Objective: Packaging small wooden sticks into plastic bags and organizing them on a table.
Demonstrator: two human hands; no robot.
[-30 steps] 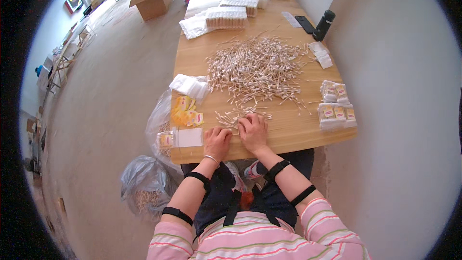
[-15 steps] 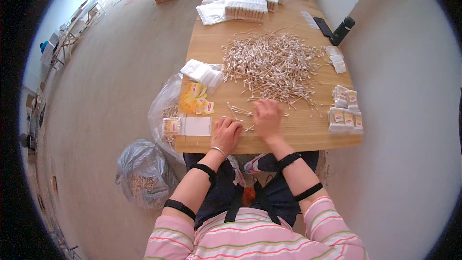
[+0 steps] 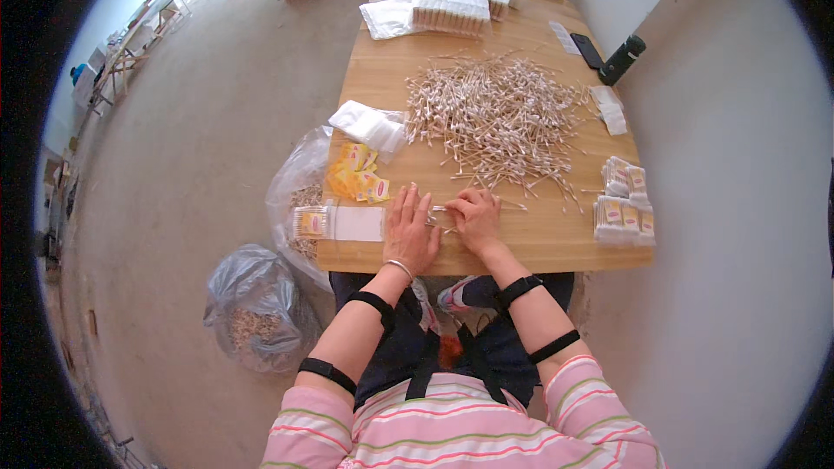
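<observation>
My left hand [image 3: 410, 224] lies with its fingers stretched out on the wooden table, beside the white end of a clear bag [image 3: 358, 223]. That bag holds a row of cotton swabs and a yellow card [image 3: 312, 224] at its left end. To the right, my right hand [image 3: 477, 215] is closed, fingertips down, on cotton swabs [image 3: 440, 208] whose ends poke out toward my left hand; how many it grips is hidden. Behind both hands spreads a big loose heap of cotton swabs [image 3: 495, 117]. Yellow printed cards [image 3: 354, 175] lie just beyond the bag.
Empty clear bags [image 3: 369, 125] lie at the table's left edge. Filled swab packs [image 3: 624, 219] are stacked at the right edge, with a dark bottle [image 3: 622, 61] and phone [image 3: 586, 50] farther back. Bundled packs [image 3: 450, 13] sit at the far end. A plastic sack [image 3: 261, 308] stands on the floor.
My right hand, blurred before, has settled and closed on swabs near the table's front. My left hand has straightened its fingers and reaches slightly farther forward.
</observation>
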